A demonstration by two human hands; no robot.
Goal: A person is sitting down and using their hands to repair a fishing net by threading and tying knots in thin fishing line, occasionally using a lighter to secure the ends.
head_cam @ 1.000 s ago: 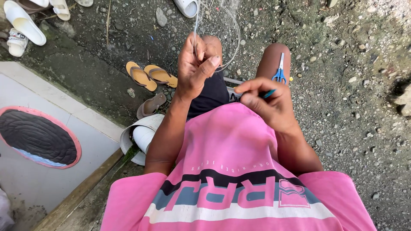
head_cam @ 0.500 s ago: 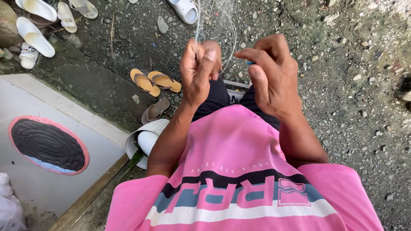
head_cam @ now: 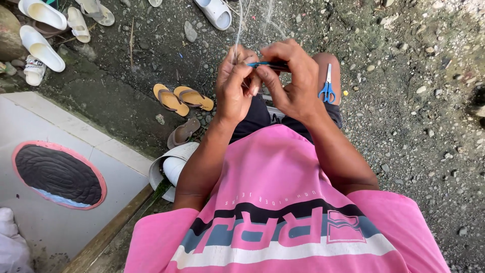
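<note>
A pair of tan flip-flops (head_cam: 183,98) lies on the dark gravel ground (head_cam: 414,116), with a brown sandal (head_cam: 183,132) just below them. White clogs (head_cam: 43,30) cluster at the upper left and one white clog (head_cam: 216,12) lies at the top. A round black mat with a pink rim (head_cam: 58,174) sits on the pale tiled slab (head_cam: 76,136)

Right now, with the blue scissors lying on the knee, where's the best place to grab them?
Probably by the blue handle loops of the scissors, coming straight down from above. They lie flat on the right knee, loops toward the body, blades pointing away, and nothing covers them.
</note>
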